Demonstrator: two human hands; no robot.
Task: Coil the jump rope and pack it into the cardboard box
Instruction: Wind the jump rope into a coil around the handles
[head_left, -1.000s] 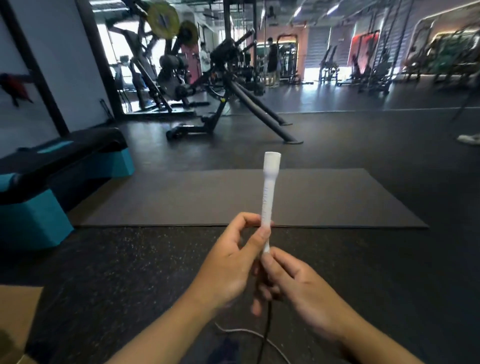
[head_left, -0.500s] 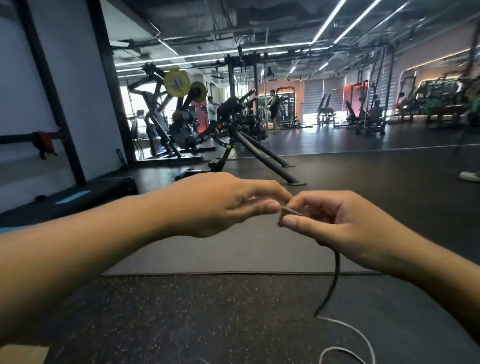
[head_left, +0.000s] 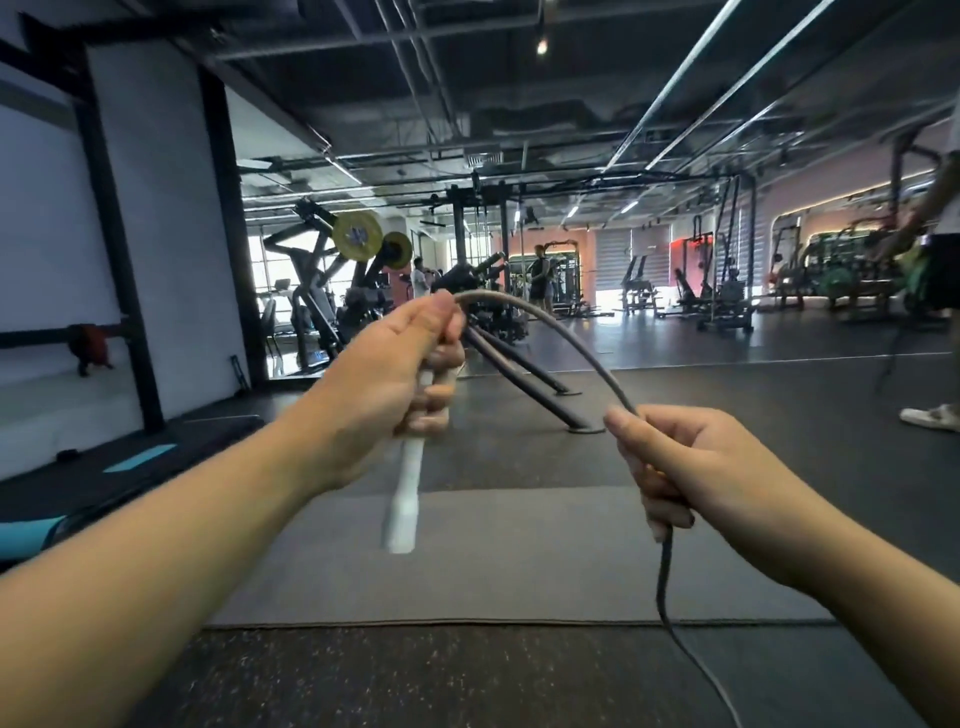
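My left hand (head_left: 387, 371) is closed around the upper end of the jump rope's white handle (head_left: 408, 486), which hangs down below the fist and looks blurred. The dark rope (head_left: 563, 330) leaves the top of that fist, arches to the right and runs into my right hand (head_left: 691, 465). My right hand pinches the rope, and the rest of it drops from under the palm toward the floor at the bottom right. The cardboard box is out of view.
A grey exercise mat (head_left: 519, 561) lies on the dark rubber floor ahead. A black and teal step bench (head_left: 78, 483) stands at the left. Gym machines (head_left: 363, 291) fill the back, and a person's leg and shoe (head_left: 932, 415) show at the right edge.
The handle pointed up a second ago and now hangs down from my left fist. My hands have moved apart, drawing an arch of rope between them, and the view has tilted upward.
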